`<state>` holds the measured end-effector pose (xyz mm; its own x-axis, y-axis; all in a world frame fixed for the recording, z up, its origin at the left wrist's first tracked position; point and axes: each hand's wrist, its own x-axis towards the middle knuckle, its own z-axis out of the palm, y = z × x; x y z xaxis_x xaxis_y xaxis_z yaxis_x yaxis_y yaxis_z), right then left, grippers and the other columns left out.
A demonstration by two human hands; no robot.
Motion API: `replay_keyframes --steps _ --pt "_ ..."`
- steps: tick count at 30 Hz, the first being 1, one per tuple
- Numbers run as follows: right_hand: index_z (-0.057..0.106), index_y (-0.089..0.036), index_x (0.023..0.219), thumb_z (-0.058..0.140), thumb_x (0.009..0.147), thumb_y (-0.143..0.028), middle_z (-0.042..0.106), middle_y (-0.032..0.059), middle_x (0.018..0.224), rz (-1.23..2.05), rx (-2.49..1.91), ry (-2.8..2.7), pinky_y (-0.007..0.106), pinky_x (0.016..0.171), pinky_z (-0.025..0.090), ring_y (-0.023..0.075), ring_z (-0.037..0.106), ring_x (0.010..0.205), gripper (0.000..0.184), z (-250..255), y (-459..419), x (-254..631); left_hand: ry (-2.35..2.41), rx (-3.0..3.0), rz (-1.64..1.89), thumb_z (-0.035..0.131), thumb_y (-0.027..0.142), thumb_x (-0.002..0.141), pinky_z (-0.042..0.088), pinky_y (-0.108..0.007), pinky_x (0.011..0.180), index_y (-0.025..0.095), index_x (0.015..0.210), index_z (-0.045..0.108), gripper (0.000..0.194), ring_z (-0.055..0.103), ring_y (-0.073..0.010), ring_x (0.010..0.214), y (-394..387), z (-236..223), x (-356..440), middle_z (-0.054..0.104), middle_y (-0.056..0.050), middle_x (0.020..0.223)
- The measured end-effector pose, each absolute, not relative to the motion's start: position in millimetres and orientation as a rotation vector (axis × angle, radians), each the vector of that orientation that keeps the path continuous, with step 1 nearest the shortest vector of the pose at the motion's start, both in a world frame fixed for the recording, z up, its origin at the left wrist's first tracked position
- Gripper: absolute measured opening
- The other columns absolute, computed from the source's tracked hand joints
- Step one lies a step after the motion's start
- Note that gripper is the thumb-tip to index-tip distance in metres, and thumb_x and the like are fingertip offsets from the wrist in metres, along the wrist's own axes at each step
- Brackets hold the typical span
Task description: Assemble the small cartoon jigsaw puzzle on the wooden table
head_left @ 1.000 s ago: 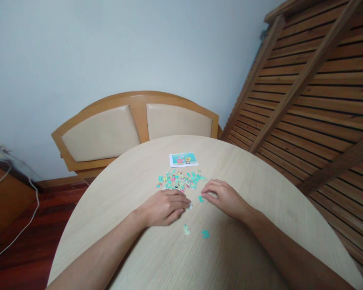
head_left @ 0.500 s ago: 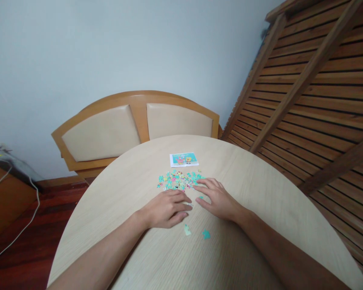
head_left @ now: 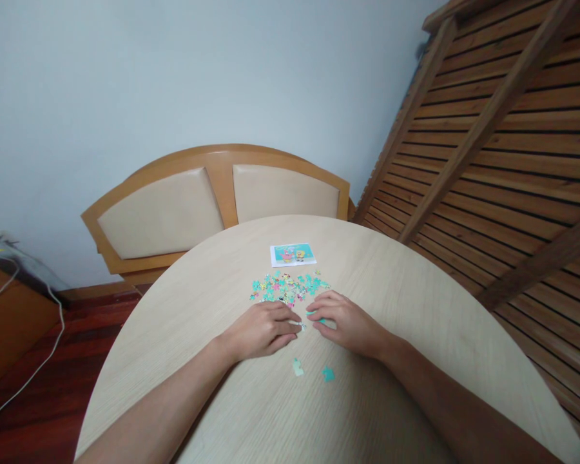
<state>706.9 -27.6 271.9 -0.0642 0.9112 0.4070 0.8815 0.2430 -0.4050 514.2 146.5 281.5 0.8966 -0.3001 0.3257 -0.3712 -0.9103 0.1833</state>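
Note:
Close to the middle of the round table, my left hand (head_left: 269, 327) has its thumb and fingers drawn together on a small whitish puzzle piece (head_left: 303, 326). Facing it, my right hand (head_left: 347, 325) curls its fingers and thumb around a teal puzzle piece (head_left: 321, 320), partly hidden by the fingers. Just beyond both hands spreads a pile of loose puzzle pieces (head_left: 275, 285), mostly teal with some yellow and pink. Nearer to me lie a pale green piece (head_left: 298, 367) and a teal cluster (head_left: 328, 374), apart from each other.
A picture card (head_left: 292, 254) with two cartoon figures lies behind the pile on the table (head_left: 415, 303). Past the table's far edge stands a padded wooden headboard (head_left: 222, 187). Wooden slats (head_left: 502, 148) lean at the right, and a white cable (head_left: 58, 328) hangs at the left.
My right hand has moved slightly nearer to me, and its fingers have closed in around the teal piece. The left hand's thumb has come up against its fingers at the whitish piece.

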Motion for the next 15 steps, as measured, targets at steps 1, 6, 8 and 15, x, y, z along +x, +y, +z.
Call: replay_keyframes --steps 1,6,8,15 --pt "0.075 -0.023 0.095 0.062 0.090 -0.018 0.075 0.0045 0.104 0.088 -1.616 -1.924 0.040 0.096 0.051 0.0232 0.062 0.106 0.015 272.0 -27.6 705.7 -0.505 2.818 0.433 0.047 0.028 0.103 0.050 -0.036 0.095 0.019 0.112 0.069 0.026 0.064 -0.0205 0.106 146.4 282.2 514.1 0.071 -0.007 0.114" --pt "0.073 -0.020 0.101 0.068 0.084 -0.011 0.074 0.0059 0.099 0.185 -1.695 -1.758 0.036 0.091 0.053 0.0213 0.065 0.100 0.021 269.7 -27.1 700.7 -0.495 2.819 0.431 0.048 0.029 0.102 0.051 -0.034 0.092 0.019 0.109 0.070 0.025 0.065 -0.0199 0.104 146.2 283.2 514.6 0.071 -0.008 0.112" --pt "0.072 -0.020 0.105 0.070 0.082 -0.010 0.074 0.0056 0.100 0.217 -1.714 -1.710 0.035 0.092 0.053 0.0212 0.066 0.102 0.025 268.9 -26.7 700.0 -0.495 2.822 0.432 0.047 0.029 0.103 0.051 -0.034 0.091 0.019 0.108 0.070 0.026 0.065 -0.0199 0.103 146.0 282.5 514.9 0.071 -0.008 0.112" --pt "0.069 -0.023 0.105 0.072 0.082 -0.013 0.076 0.0034 0.102 0.228 -1.760 -1.656 0.040 0.096 0.050 0.0230 0.065 0.107 0.026 267.6 -25.1 697.5 -0.487 2.829 0.423 0.048 0.030 0.102 0.052 -0.035 0.092 0.019 0.111 0.070 0.026 0.065 -0.0198 0.103 147.2 280.3 515.1 0.071 -0.007 0.114"
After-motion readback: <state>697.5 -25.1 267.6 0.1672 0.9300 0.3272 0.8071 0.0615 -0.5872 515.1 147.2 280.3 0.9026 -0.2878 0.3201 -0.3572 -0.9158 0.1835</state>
